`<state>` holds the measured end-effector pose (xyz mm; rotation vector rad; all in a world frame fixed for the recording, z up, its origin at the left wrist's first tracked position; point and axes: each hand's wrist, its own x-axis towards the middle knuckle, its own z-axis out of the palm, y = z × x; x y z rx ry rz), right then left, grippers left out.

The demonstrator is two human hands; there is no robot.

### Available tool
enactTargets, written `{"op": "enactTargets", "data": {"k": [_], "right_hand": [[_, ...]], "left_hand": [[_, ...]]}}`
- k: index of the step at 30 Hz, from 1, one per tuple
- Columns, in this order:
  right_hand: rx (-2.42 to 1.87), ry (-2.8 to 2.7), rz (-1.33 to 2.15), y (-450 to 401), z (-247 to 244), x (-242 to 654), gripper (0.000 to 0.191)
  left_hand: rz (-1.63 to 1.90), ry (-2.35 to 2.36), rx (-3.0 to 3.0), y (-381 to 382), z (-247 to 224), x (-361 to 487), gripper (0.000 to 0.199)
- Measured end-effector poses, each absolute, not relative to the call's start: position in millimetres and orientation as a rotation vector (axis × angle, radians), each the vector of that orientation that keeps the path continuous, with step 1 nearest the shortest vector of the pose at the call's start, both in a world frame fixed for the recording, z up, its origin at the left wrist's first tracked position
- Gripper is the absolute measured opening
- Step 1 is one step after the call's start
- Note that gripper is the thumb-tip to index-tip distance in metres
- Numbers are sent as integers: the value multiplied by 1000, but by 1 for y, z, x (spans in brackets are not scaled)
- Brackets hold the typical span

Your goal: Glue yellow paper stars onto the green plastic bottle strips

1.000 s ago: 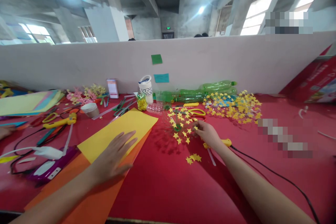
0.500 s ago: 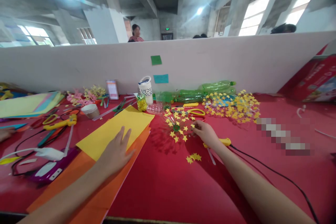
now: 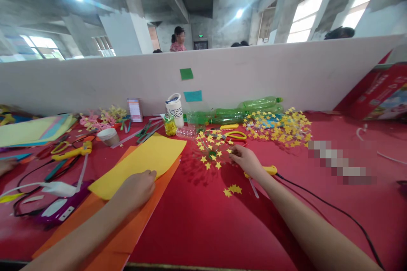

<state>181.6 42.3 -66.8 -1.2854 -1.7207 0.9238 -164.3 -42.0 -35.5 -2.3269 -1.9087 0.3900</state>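
Note:
My left hand (image 3: 138,187) is closed on the right edge of a yellow sheet (image 3: 143,159), which lies bent over orange sheets (image 3: 127,228). With fingers pinched, my right hand (image 3: 244,159) is at the right side of a spray of yellow stars (image 3: 218,153) fixed on clear strips around a green centre (image 3: 212,153). Its fingertips touch one star at the edge. Several loose yellow stars (image 3: 232,190) lie just below. Beneath my right forearm rests a yellow glue gun (image 3: 270,170), partly hidden.
Green bottles (image 3: 232,115), yellow-handled scissors (image 3: 235,135) and a larger star cluster (image 3: 282,129) sit behind. At left are a purple power strip (image 3: 65,209), another glue gun (image 3: 73,151) and a cup (image 3: 108,136). Another person's hand (image 3: 6,165) shows at far left.
My left hand has gone from spread flat to closed on the yellow sheet, which has shifted and bent. My right hand stays by the stars. The person behind the partition has moved right.

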Motion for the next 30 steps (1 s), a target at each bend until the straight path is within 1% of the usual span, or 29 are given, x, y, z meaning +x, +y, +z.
{"op": "enactTargets", "data": {"k": [4, 5, 8, 11, 13, 18, 22, 24, 27, 30], "right_hand": [[-1279, -1719, 931, 42, -67, 180, 2], [-1277, -1719, 933, 42, -67, 180, 2], [-1274, -1717, 940, 42, -68, 179, 2], [-1287, -1701, 944, 41, -67, 180, 2], [-1298, -1688, 936, 41, -65, 181, 3], [-1283, -1663, 938, 44, -67, 180, 3], [-1240, -1633, 985, 46, -71, 177, 4], [-1230, -1623, 998, 46, -72, 176, 4], [-1230, -1626, 1003, 45, -71, 178, 5], [-1224, -1652, 995, 43, -68, 181, 6]], "left_hand": [[405, -1973, -2390, -60, -28, -148, 25], [355, -1966, -2399, -63, -30, -144, 25], [86, -1857, -2371, -63, -44, -137, 43], [62, -1850, -2380, -55, -59, -142, 45], [80, -1870, -2401, -49, -61, -149, 46], [118, -1888, -2523, -39, -40, -148, 41], [-158, -2011, -2527, -23, -26, -117, 40], [-208, -2146, -2570, -14, -24, -98, 28], [-179, -2149, -2699, -7, -24, -75, 15], [-248, -2151, -2818, -8, -25, -64, 11]]}}
